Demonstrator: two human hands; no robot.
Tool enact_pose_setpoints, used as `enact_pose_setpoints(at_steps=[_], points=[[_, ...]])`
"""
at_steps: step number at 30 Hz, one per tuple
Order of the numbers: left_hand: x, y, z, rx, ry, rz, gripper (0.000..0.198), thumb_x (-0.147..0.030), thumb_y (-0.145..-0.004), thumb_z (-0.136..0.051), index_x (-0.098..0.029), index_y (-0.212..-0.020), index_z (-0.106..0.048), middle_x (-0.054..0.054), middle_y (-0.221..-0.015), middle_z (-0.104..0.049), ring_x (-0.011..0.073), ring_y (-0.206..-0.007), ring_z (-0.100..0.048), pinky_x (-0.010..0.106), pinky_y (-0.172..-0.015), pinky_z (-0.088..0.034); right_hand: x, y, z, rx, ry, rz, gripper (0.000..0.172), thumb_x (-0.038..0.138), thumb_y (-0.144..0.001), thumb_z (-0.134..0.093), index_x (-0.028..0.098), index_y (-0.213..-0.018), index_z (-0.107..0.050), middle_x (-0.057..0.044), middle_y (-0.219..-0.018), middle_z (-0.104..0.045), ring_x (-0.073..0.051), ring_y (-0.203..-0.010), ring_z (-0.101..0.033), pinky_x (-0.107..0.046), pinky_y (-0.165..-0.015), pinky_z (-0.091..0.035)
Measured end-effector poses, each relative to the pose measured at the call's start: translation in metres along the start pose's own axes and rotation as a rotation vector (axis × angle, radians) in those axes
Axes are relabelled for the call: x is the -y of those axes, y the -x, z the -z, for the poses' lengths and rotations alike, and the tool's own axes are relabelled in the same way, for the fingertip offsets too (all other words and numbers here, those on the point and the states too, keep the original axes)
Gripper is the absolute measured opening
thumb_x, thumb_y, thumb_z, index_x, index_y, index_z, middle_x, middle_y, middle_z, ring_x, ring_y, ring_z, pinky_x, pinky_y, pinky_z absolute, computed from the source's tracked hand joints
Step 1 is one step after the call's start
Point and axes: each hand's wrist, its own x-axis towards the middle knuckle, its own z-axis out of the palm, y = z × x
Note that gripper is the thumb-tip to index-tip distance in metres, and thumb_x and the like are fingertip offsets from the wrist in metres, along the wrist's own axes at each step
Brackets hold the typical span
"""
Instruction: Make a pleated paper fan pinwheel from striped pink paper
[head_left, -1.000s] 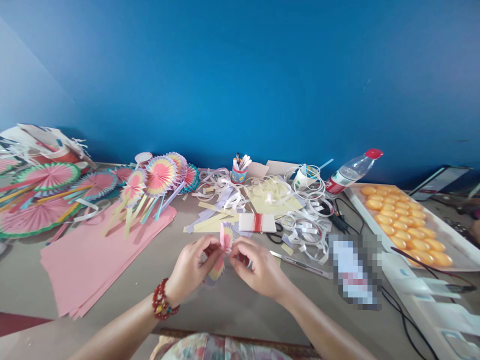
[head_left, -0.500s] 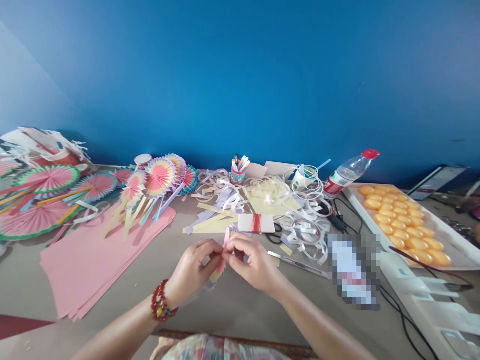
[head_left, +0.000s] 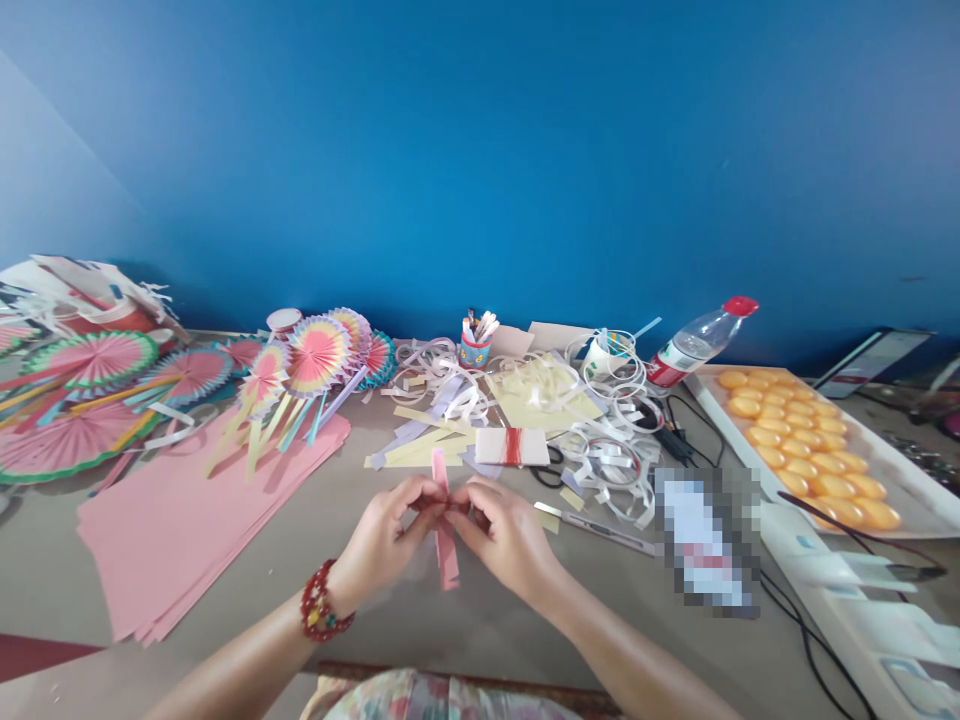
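Between left hand [head_left: 386,535] and right hand [head_left: 506,530], just over the bench [head_left: 450,630], folded pink paper [head_left: 448,560] stands upright. Each grip is pinched shut on its middle. Beyond the grip lies a red-wrapped card [head_left: 513,446].

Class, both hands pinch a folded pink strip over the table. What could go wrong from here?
1. The left hand and right hand grip the strip only at its middle; a slack pinch could let the pleats spring open.
2. A thin metal tool lies just right of the right hand; a sideways move might knock it.
3. Loose paper curls lie close behind and could snag the strip.
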Motion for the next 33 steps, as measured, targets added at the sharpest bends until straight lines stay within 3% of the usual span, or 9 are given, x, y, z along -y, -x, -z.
enact_pose_setpoints(at_steps=[8, 14, 17, 21, 25, 29, 33], points=[[0.002, 0.001, 0.000, 0.002, -0.011, -0.019, 0.010, -0.025, -0.095, -0.052, -0.020, -0.098, -0.060, 0.003, -0.089, -0.069, 0.0151, -0.078, -0.066, 0.024, -0.073, -0.050, 0.005, -0.001, 0.001, 0.018, 0.006, 0.047, 0.016, 0.013, -0.089, -0.052, 0.021, -0.075, -0.053, 0.001, -0.075, -0.057, -0.014, -0.066, -0.053, -0.024, -0.061, -0.036], [0.000, 0.001, 0.001, 0.006, 0.035, -0.014, 0.007, -0.022, -0.091, -0.055, -0.019, -0.097, -0.056, 0.002, -0.088, -0.068, 0.0147, -0.078, -0.065, 0.025, -0.073, -0.051, 0.001, -0.001, -0.001, 0.036, -0.146, -0.063, 0.014, 0.013, -0.089, -0.051, 0.021, -0.077, -0.052, 0.001, -0.075, -0.059, -0.014, -0.069, -0.053, -0.023, -0.063, -0.037], [0.003, 0.003, 0.000, -0.013, -0.071, -0.083, 0.003, -0.020, -0.092, -0.052, -0.020, -0.091, -0.056, 0.002, -0.085, -0.066, 0.0147, -0.076, -0.064, 0.026, -0.073, -0.051, -0.002, -0.002, -0.002, 0.043, -0.205, -0.120, 0.015, 0.016, -0.088, -0.053, 0.021, -0.074, -0.051, 0.003, -0.069, -0.055, -0.013, -0.064, -0.050, -0.022, -0.058, -0.035], [0.010, 0.005, -0.004, -0.079, -0.257, -0.224, 0.013, -0.017, -0.095, -0.048, -0.021, -0.101, -0.058, 0.006, -0.099, -0.067, 0.0183, -0.089, -0.064, 0.031, -0.080, -0.051, -0.003, -0.003, -0.002, 0.072, -0.248, -0.136, 0.015, 0.017, -0.087, -0.052, 0.021, -0.073, -0.051, 0.004, -0.067, -0.052, -0.012, -0.060, -0.046, -0.022, -0.055, -0.034], [0.012, 0.006, -0.005, -0.090, -0.319, -0.275, 0.018, -0.018, -0.096, -0.047, -0.022, -0.106, -0.061, 0.009, -0.101, -0.068, 0.0206, -0.094, -0.064, 0.034, -0.083, -0.051, -0.003, -0.002, -0.002, 0.074, -0.251, -0.145, 0.012, 0.018, -0.087, -0.054, 0.021, -0.075, -0.052, 0.003, -0.070, -0.055, -0.013, -0.063, -0.049, -0.022, -0.057, -0.036], [0.008, 0.004, -0.004, -0.056, -0.272, -0.226, 0.016, -0.019, -0.095, -0.047, -0.021, -0.099, -0.062, 0.008, -0.094, -0.068, 0.0202, -0.088, -0.063, 0.032, -0.080, -0.050, -0.004, -0.002, -0.001, 0.078, -0.253, -0.135, 0.014, 0.020, -0.090, -0.052, 0.020, -0.076, -0.053, 0.003, -0.072, -0.056, -0.012, -0.066, -0.050, -0.022, -0.059, -0.037], [0.003, 0.001, 0.000, 0.012, -0.097, -0.067, 0.016, -0.019, -0.094, -0.049, -0.019, -0.083, -0.061, 0.003, -0.079, -0.063, 0.0150, -0.072, -0.058, 0.025, -0.068, -0.045, -0.004, -0.003, 0.000, 0.084, -0.250, -0.136, 0.014, 0.020, -0.091, -0.051, 0.020, -0.077, -0.053, 0.003, -0.071, -0.055, -0.012, -0.065, -0.049, -0.022, -0.060, -0.036]])
